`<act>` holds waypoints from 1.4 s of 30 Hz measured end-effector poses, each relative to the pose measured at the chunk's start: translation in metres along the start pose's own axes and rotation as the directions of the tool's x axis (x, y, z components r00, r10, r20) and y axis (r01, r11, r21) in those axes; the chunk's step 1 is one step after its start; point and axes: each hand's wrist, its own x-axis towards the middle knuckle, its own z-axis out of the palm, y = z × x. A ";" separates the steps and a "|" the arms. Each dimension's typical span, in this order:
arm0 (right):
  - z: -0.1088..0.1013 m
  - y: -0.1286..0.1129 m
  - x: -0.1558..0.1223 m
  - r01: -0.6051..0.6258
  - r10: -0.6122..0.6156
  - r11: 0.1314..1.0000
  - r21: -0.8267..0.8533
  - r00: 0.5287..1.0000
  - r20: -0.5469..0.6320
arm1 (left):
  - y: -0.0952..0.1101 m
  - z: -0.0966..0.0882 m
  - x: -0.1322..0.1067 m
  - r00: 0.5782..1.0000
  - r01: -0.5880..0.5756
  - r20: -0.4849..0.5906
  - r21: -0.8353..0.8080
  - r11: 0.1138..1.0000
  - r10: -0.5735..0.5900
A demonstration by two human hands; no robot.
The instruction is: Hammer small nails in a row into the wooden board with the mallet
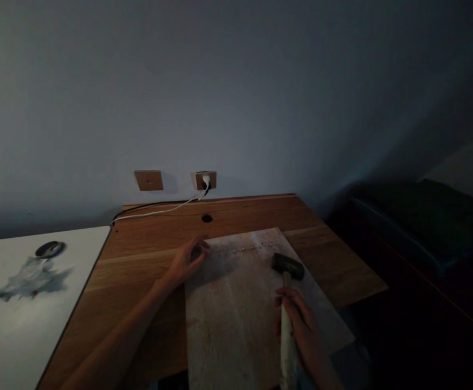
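A pale wooden board [236, 314] lies on the wooden desk, with a row of small shiny nail-like bits [243, 249] across its far end. My left hand [187, 262] rests at the board's far left corner, fingers bent and thumb apart, with no object visible between them. In my right hand [299, 319] is a hammer [288, 266] with a dark, blunt head and a light handle. The fingers wrap round the handle just below the head. That head is over the right side of the board, near the right end of the row.
Behind the wooden desk [138, 271], a white plug [206, 180] sits in a wall socket, its cables running left along the back edge. A round cable hole [207, 218] is in the desktop. Left stands a white surface [20, 336]; a dark green cushioned piece [431, 216] is right.
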 end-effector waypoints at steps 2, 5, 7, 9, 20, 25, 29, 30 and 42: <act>-0.008 0.003 0.006 0.022 -0.015 0.990 -0.140 0.999 0.051 | 0.002 -0.001 0.005 0.998 0.020 -0.052 -0.004 1.000 -0.020; -0.007 0.002 0.012 -0.005 0.076 0.950 -0.313 0.973 0.217 | 0.011 0.000 0.014 0.994 0.044 -0.097 0.032 0.999 -0.040; -0.002 -0.003 0.013 0.042 0.082 0.915 -0.401 0.955 0.286 | 0.022 0.002 0.012 0.989 0.059 -0.142 0.083 0.995 -0.047; 0.001 -0.009 0.012 0.166 -0.005 0.864 -0.475 0.947 0.322 | 0.034 0.005 -0.001 0.979 0.066 -0.203 0.161 0.985 -0.032; -0.080 0.036 0.003 0.540 -0.595 0.448 -0.713 0.775 0.213 | 0.048 0.006 -0.148 0.999 0.010 0.025 0.602 0.798 -0.032; -0.105 0.057 0.003 0.551 -0.669 0.151 -0.821 0.668 0.326 | 0.064 0.025 -0.148 0.998 -0.021 0.056 0.601 0.799 -0.016; -0.134 0.068 0.018 0.491 -0.638 0.040 -0.870 0.683 0.355 | 0.086 0.044 -0.130 0.995 0.022 0.070 0.560 0.828 -0.073; -0.144 0.070 0.024 0.486 -0.623 0.000 -0.874 0.683 0.380 | 0.093 0.051 -0.123 0.993 0.009 0.092 0.537 0.843 -0.069; -0.265 0.040 0.124 0.157 -0.719 0.275 -0.948 0.688 -0.095 | 0.119 0.152 -0.005 0.993 -0.043 0.120 0.267 0.963 0.011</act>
